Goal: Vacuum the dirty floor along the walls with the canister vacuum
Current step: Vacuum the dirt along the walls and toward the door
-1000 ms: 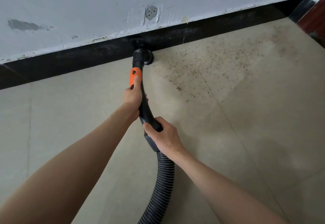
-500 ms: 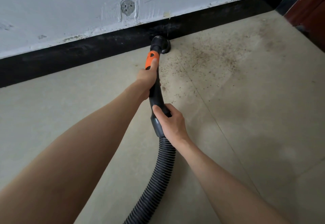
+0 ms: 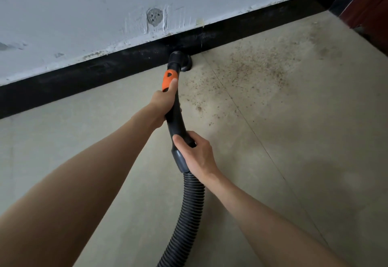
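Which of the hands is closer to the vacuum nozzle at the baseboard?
The left hand. It grips the wand just below the orange part, close behind the nozzle. The right hand grips farther back, near the hose.

Beyond my fingers, a round grey patch [image 3: 154, 17] marks the plaster; far right stands a dark red door [image 3: 369, 0].
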{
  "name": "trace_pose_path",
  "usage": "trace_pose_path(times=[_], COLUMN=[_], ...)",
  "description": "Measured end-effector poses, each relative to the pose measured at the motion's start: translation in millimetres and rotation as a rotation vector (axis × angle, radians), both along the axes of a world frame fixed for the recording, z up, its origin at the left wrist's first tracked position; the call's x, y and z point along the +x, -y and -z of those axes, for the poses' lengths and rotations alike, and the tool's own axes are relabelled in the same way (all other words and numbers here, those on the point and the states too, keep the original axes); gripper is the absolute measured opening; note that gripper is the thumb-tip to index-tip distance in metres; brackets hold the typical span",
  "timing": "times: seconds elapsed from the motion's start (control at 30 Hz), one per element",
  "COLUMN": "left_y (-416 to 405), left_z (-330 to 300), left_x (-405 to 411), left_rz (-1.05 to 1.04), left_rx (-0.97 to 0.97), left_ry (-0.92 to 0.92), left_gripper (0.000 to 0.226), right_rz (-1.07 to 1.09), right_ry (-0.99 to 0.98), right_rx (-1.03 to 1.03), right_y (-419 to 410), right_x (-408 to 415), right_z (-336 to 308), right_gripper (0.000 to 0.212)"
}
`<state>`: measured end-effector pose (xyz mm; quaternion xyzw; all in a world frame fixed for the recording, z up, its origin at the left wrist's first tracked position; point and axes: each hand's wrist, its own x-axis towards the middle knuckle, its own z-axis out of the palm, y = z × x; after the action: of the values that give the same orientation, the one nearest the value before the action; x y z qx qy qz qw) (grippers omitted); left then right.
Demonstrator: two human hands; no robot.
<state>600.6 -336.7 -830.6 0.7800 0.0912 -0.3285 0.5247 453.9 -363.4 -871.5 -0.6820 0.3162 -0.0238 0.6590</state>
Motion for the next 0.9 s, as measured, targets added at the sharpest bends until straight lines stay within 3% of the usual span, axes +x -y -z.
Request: trace_pose_path(times=[0.17,0.47,0.9], left_y=[-41.3,-110.9,-76.8], left_z=[-0.5,-5.2,-30.1], left_x=[-1.5,-26.4,-43.0], left_rz=[-0.108,-0.196,-0.081], left_rx=[-0.001,-0.057,-0.117], left_ry=[0.005,-0.051,-0.125], left_gripper=[0.056,0.034,0.044], right_rz=[-0.098,-0.266,-0.224], right_ry=[-0.043,-0.120,-0.201], right_rx=[0.001,-0.152,-0.229], right_y=[-28.5,-76.7,-36.9], right_x=[-1.1,-21.1,-20.1], right_z=[-10.1,-28.2,-66.9], right_gripper=[0.020,0.022,0.039])
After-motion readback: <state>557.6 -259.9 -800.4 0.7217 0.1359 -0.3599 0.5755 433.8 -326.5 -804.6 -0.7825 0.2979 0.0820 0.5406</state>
